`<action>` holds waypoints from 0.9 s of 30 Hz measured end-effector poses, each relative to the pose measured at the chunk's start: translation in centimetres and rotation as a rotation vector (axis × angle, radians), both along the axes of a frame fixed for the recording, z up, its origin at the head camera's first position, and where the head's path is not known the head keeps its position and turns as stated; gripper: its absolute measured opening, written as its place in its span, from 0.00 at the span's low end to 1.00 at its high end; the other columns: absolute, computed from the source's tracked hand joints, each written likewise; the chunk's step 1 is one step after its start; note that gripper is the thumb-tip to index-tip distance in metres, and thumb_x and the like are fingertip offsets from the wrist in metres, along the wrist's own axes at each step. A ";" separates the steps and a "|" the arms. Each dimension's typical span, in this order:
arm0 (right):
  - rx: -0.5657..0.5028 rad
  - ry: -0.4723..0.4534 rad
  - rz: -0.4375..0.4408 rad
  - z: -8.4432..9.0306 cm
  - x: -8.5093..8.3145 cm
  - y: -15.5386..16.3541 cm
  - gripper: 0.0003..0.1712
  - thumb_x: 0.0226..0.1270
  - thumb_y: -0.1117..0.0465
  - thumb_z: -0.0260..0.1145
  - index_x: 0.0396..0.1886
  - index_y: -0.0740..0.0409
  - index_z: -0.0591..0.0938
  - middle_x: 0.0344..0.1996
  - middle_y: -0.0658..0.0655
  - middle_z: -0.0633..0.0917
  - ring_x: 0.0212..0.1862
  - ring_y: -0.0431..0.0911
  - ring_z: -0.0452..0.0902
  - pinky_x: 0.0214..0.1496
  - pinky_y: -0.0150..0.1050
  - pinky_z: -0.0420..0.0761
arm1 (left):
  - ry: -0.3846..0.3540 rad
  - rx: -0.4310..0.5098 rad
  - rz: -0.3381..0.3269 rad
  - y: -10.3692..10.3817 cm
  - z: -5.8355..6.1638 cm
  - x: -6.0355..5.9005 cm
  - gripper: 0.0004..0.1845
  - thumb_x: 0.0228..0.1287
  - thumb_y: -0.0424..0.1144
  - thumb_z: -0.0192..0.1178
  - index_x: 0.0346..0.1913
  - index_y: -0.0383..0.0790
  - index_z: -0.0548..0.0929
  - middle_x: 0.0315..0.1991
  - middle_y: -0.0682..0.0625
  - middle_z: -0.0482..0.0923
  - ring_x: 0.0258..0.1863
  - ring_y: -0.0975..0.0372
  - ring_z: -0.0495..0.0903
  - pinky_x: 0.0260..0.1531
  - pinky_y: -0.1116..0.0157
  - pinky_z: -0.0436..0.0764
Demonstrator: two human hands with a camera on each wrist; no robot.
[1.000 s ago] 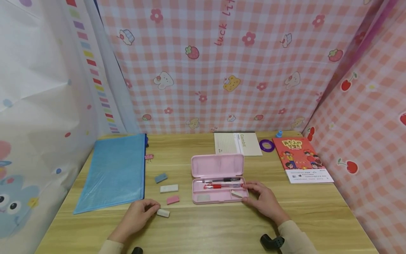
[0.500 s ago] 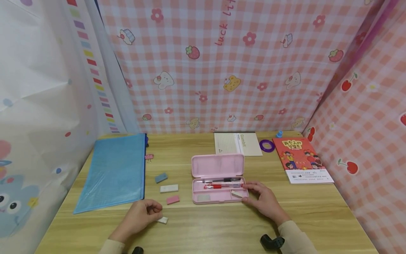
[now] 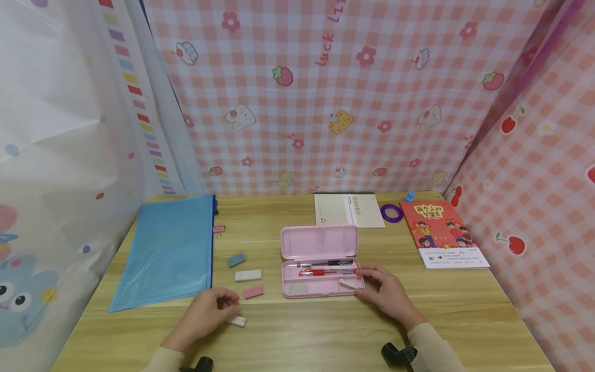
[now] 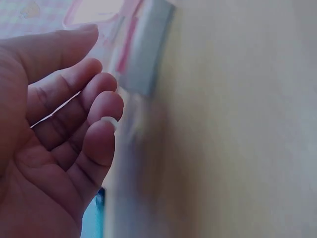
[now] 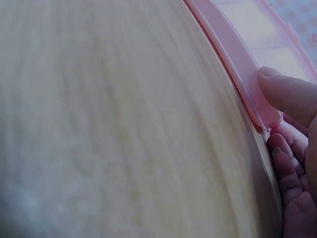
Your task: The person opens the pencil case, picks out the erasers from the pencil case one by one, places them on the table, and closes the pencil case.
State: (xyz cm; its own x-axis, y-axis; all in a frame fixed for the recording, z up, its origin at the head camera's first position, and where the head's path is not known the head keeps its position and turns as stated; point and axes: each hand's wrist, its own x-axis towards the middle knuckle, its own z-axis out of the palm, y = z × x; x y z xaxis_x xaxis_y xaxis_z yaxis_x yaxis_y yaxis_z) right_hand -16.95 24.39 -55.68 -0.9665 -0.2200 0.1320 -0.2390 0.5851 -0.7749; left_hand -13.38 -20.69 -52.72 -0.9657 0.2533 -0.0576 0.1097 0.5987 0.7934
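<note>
My left hand (image 3: 207,312) is over the table with bent, loose fingers. A white eraser (image 3: 238,322) lies just below its fingertips, and in the left wrist view a gap shows between hand and eraser. Beyond it sit a pink eraser (image 3: 253,292), a longer white eraser (image 3: 248,276) and a blue eraser (image 3: 236,260). My right hand (image 3: 389,295) grips the right end of an open pink pencil case (image 3: 318,243), thumb at the front corner. Inside are a black pen (image 3: 341,263), a red pen (image 3: 318,273) and small erasers, one in the right compartment (image 3: 347,284).
A blue zip folder (image 3: 167,250) lies at left, with a pink binder clip (image 3: 219,229) beside it. Behind the case are a notebook (image 3: 367,212) and purple tape roll (image 3: 392,213). A red book (image 3: 432,225) lies at right. Patterned curtains (image 3: 297,103) enclose the table.
The white eraser by my left hand has shifted slightly toward me and turned, with the fingers now above it. My right hand and the pencil case have stayed put.
</note>
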 end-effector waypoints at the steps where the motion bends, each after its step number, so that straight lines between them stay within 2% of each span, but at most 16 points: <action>1: 0.002 -0.002 -0.002 0.0 0.0 0.0 0.25 0.51 0.47 0.76 0.50 0.47 0.84 0.53 0.46 0.80 0.57 0.46 0.73 0.59 0.48 0.73 | 0.003 -0.001 -0.002 0.2 0.2 -0.1 0.09 0.58 0.40 0.69 0.39 0.40 0.86 0.28 0.57 0.80 0.28 0.67 0.77 0.29 0.69 0.77; 7: 0.005 -0.010 -0.002 0.3 -0.1 0.0 0.26 0.52 0.47 0.76 0.50 0.48 0.84 0.54 0.48 0.79 0.58 0.48 0.73 0.60 0.51 0.71 | 0.055 0.011 -0.031 2.4 2.0 -0.8 0.09 0.59 0.40 0.68 0.40 0.40 0.86 0.30 0.59 0.82 0.29 0.67 0.78 0.29 0.68 0.78; 13: 0.010 -0.012 0.002 0.4 -0.1 -0.1 0.25 0.52 0.48 0.75 0.51 0.49 0.83 0.54 0.48 0.79 0.58 0.48 0.73 0.60 0.51 0.71 | 0.114 0.069 -0.055 5.5 3.5 -1.3 0.06 0.59 0.36 0.68 0.38 0.39 0.86 0.30 0.58 0.80 0.28 0.68 0.77 0.29 0.69 0.78; 19: -0.002 -0.005 0.012 0.5 0.1 -0.1 0.24 0.53 0.50 0.76 0.50 0.51 0.84 0.53 0.48 0.79 0.59 0.48 0.73 0.61 0.51 0.71 | 0.165 0.104 -0.129 8.6 3.4 -1.8 0.07 0.57 0.34 0.69 0.38 0.37 0.86 0.28 0.58 0.79 0.27 0.68 0.75 0.27 0.69 0.78; 27: 0.009 -0.003 0.010 0.3 0.0 0.0 0.24 0.53 0.49 0.76 0.50 0.50 0.84 0.53 0.47 0.79 0.59 0.46 0.72 0.61 0.50 0.71 | 0.170 0.100 -0.225 12.8 2.8 -2.7 0.06 0.59 0.35 0.67 0.38 0.37 0.86 0.29 0.59 0.78 0.28 0.69 0.75 0.28 0.70 0.77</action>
State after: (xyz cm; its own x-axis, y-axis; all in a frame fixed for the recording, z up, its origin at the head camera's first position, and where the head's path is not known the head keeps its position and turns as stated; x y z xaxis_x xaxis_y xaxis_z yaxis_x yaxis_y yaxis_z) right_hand -16.91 24.35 -55.34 -0.9648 -0.2306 0.1268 -0.2422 0.5895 -0.7706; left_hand -16.04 -7.90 -49.87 -0.8781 0.4587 0.1362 0.3675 0.4641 0.8060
